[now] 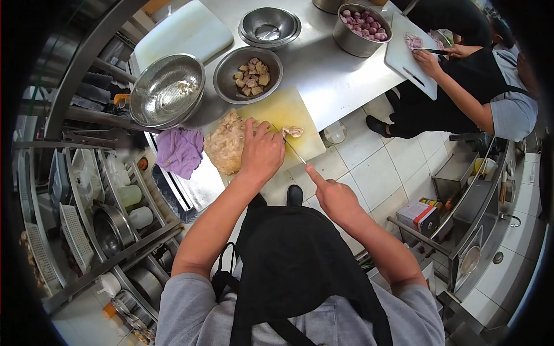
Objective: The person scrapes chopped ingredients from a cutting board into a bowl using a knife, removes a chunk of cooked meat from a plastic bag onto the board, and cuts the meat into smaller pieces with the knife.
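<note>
On the yellowed cutting board (307, 109) lies a large pale piece of cooked-looking meat (226, 144). My left hand (262, 151) is closed over its right side, fingers curled down at the edge. My right hand (336, 200) grips a knife (295, 152) by the handle, its blade angled across the board beside my left fingertips. Just right of the blade rests a small cut piece (293, 132). Behind the board, a steel bowl (219, 78) holds meat chunks (252, 76). A purple cloth (179, 152) lies left of the meat.
A perforated steel colander (167, 92), a white board (184, 32) and stacked bowls (269, 26) stand on the steel table. A pot of shallots (363, 29) sits farther right. Beside it, a co-worker (479, 86) cuts on another white board (411, 63). Shelving with containers (109, 207) flanks my left.
</note>
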`<state>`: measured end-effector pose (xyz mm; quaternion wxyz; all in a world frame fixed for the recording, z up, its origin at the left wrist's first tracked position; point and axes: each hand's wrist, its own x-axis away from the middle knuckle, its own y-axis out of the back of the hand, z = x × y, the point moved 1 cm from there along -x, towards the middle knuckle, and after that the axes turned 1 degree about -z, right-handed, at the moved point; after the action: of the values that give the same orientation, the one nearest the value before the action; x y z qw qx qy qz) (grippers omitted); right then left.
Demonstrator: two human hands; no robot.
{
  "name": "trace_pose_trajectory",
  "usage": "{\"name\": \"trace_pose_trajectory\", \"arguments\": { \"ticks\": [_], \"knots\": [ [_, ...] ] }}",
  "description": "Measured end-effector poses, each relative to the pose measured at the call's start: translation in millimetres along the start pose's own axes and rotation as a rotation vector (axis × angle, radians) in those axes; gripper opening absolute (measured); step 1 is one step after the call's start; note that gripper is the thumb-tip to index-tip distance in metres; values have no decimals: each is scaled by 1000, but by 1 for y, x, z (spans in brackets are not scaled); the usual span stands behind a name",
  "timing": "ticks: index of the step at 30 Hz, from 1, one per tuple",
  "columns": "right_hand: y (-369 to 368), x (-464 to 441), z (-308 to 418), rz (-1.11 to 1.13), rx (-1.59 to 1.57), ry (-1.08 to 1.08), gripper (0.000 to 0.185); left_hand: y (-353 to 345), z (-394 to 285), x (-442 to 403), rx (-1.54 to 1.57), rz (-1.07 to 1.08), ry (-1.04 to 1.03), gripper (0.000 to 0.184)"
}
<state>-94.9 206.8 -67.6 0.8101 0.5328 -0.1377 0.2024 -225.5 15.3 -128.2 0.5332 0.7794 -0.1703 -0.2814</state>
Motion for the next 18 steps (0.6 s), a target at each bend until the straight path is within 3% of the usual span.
{"name": "trace_pose_trajectory", "arguments": {
  "ticks": [6, 12, 18],
  "knots": [
    [-14, -3, -4, -32, 8, 11, 73, 2, 1, -1, -6, 9, -13, 17],
    [-8, 31, -6, 3, 61, -27, 74, 8, 10, -16, 38, 73, 9, 47],
    [-7, 79, -25, 31, 80, -59, 70, 6, 12, -34, 79, 370, -93, 61]
  ]
}}
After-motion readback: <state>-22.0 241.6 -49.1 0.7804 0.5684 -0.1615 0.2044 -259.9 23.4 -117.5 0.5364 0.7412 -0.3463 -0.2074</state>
